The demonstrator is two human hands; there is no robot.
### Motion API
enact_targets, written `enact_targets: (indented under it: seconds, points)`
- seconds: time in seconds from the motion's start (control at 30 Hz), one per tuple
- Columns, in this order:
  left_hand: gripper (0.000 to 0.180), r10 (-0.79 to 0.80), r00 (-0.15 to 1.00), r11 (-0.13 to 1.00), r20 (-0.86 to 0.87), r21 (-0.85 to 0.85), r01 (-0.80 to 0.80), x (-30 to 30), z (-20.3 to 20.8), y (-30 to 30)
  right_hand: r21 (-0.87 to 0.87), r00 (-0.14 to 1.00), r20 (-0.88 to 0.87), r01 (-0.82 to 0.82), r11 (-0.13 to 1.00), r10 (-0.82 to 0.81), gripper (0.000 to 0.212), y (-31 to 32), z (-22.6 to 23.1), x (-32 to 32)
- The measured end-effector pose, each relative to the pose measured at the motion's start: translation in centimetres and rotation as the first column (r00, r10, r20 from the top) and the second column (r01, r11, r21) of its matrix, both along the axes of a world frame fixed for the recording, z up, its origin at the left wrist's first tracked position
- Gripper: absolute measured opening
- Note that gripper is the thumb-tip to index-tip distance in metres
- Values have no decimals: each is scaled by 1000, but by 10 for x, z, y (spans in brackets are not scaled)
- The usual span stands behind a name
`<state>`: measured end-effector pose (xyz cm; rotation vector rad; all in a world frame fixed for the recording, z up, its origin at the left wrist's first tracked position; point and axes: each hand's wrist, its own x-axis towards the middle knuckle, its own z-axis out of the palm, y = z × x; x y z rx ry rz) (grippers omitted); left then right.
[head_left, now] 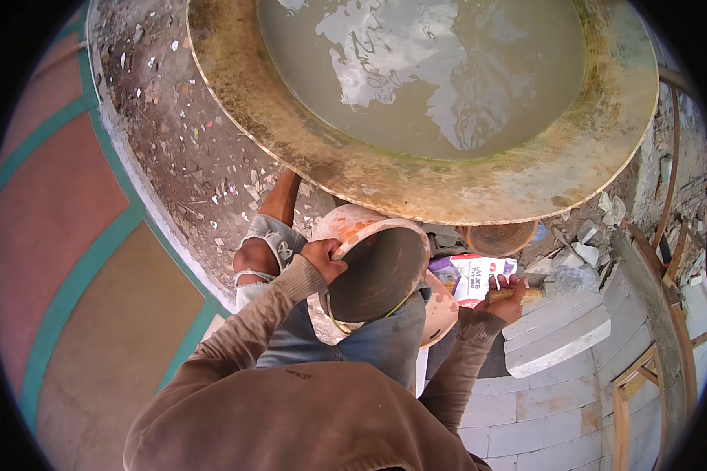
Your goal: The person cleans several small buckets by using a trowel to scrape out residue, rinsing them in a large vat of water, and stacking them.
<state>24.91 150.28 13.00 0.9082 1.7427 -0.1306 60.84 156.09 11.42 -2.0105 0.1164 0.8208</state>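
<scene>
A stained orange-and-white bucket [393, 271] is tilted over my knees, its mouth facing me and its inside coated grey. My left hand [322, 263] is closed on the bucket's rim at its left side. A thin wire handle hangs down at the front of the bucket. Off to the right, my right hand [507, 300] is wrapped round a wooden-handled tool [532, 296]; its working end is hard to make out. Beside that hand lies a white and purple printed bag [473, 276]. Part of a second orange container [440, 315] shows behind the first bucket.
A large round basin [236, 94] of murky water fills the top. Below its rim sits a brown round container [496, 238]. Pale blocks [562, 341] and a wooden frame [622, 416] stand to the right. Rubble-strewn soil [173, 149] and a green-edged paved floor [63, 212] lie left.
</scene>
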Motion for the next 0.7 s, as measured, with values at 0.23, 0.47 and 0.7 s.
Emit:
enact_targets:
  seconds: [0.23, 0.47, 0.7]
  points:
    - [24, -41, 895, 991, 445, 129, -19, -9, 82, 84, 161, 906, 405, -201, 966, 121, 41, 78, 105, -44]
    - [26, -171, 907, 946, 384, 322, 42, -35, 141, 84, 210, 814, 478, -470, 857, 329, 29, 74, 133, -56]
    - [18, 167, 971, 606, -172, 795, 36, -68, 125, 179, 301, 827, 422, -515, 803, 372, 26, 75, 105, -97]
